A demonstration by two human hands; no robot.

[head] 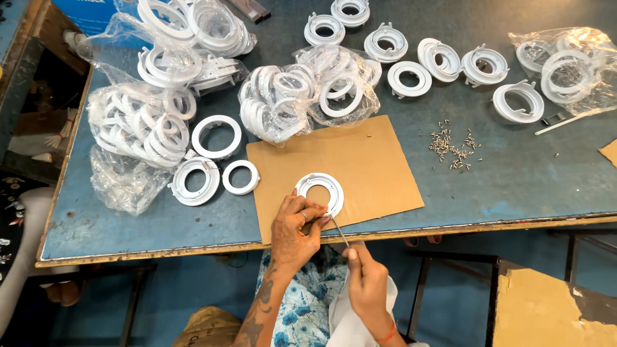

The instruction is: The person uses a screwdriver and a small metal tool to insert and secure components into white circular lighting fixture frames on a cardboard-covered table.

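- A white plastic ring [320, 192] is lain flat on a brown cardboard sheet [347, 164], near the front edge of the blue desk [514, 173].
- The ring's near rim is pinched by the left hand [292, 231], its grip closed on the ring.
- A thin metal tool [339, 232] is held in the right hand [367, 283], whose grip is clamped on it; the tip is pointed up at the ring's near edge, just beside the left fingers.
- A slip of the tool toward the left fingertips is judged possible, since they are set so close to the tip.
- The ring could be skidded on the smooth cardboard if it is pushed sideways.
- Small metal screws [453, 146] are scattered well apart to the right, and could be swept off the desk by a sleeve.
- Bags of white rings [308, 90] and loose rings [217, 136] are spread behind.
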